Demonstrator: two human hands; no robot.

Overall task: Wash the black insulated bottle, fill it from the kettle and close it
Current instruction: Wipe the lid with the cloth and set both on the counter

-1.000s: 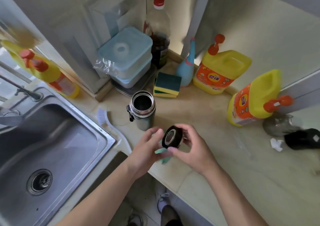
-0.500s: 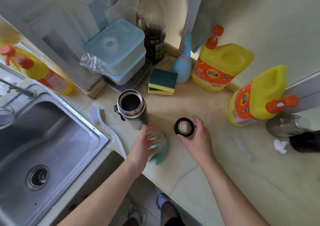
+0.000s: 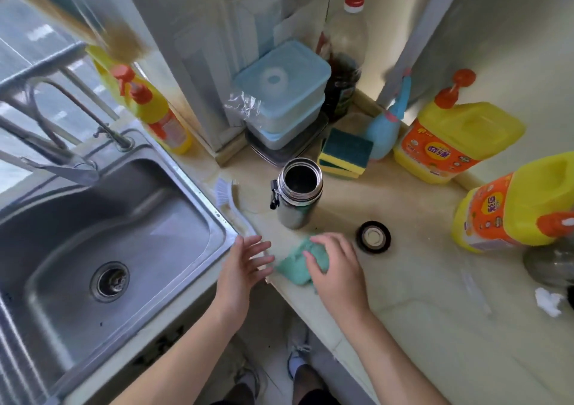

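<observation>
The black insulated bottle [image 3: 298,198] stands upright and uncapped on the counter, its steel mouth facing up. Its black lid [image 3: 373,236] lies on the counter to the right, inner side up, and nothing touches it. A teal cloth [image 3: 295,263] lies in front of the bottle. My right hand [image 3: 337,269] is on the cloth with its fingers curled over it. My left hand [image 3: 245,263] hovers with spread fingers just left of the cloth, over the counter's edge by the sink, holding nothing. No kettle is in view.
The steel sink [image 3: 102,243] with its tap [image 3: 59,162] fills the left. A white brush [image 3: 228,198] lies along the sink rim. At the back stand stacked blue boxes [image 3: 281,94], sponges [image 3: 344,153], a dark bottle [image 3: 343,63] and yellow detergent jugs [image 3: 456,137].
My right hand set the lid down on the counter and moved left onto the teal cloth. My left hand came off the cloth and shifted left toward the sink.
</observation>
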